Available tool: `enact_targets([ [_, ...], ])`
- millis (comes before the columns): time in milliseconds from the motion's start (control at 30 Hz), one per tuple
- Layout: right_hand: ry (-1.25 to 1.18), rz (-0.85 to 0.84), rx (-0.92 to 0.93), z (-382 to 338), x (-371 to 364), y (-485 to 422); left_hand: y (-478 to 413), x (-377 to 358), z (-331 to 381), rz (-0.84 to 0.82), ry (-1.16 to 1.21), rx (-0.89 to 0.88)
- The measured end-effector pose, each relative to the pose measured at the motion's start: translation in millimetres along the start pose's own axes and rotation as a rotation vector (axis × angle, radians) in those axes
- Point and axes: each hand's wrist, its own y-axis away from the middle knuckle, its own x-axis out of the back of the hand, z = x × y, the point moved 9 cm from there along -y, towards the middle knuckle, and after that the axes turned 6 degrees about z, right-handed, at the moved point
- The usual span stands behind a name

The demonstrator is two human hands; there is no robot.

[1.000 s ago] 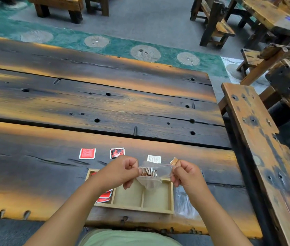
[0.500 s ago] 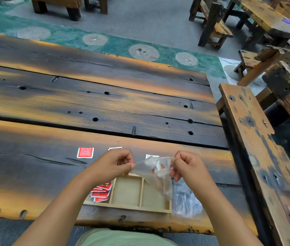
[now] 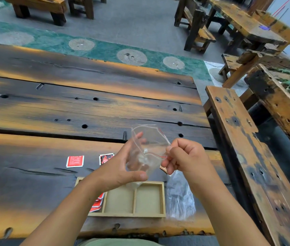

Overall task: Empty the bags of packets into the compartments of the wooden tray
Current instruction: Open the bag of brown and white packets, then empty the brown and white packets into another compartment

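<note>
A clear plastic zip bag [image 3: 149, 144] is held up above the wooden tray [image 3: 162, 197], its mouth facing away from me. My left hand [image 3: 122, 167] grips its left side, thumb under and fingers behind the plastic. My right hand [image 3: 185, 157] pinches the bag's right edge by the red seal line. I see no packets inside the bag. The tray has three compartments in view; red packets [image 3: 98, 203] lie in the left one, partly hidden by my left forearm. The middle and right compartments show bare wood.
Two loose red packets [image 3: 75, 161] [image 3: 106, 158] lie on the dark plank table [image 3: 87, 107] behind the tray. A second crumpled clear bag [image 3: 180, 197] lies right of the tray. A wooden bench [image 3: 247, 148] runs along the table's right side.
The bag has been lifted higher and pulled open between both hands. The brown packets seen in it one second ago no longer show. The camera has moved closer.
</note>
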Motion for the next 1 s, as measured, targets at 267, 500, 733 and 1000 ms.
enact_targets([
  [267, -0.184, -0.092, -0.006, -39, -18, 20, -9, 5, 17, 0.201, 0.241, -0.135],
  [500, -0.255, -0.076, -0.017, -49, -25, 18, -14, -30, 36, 0.049, 0.485, -0.139],
  [733, -0.286, -0.016, -0.063, -31, -18, 17, -19, -43, 10, 0.108, 0.683, -0.015],
  [1000, -0.038, 0.274, -0.107, 39, 28, 9, -7, -54, -57, 0.209, 0.658, 0.311],
])
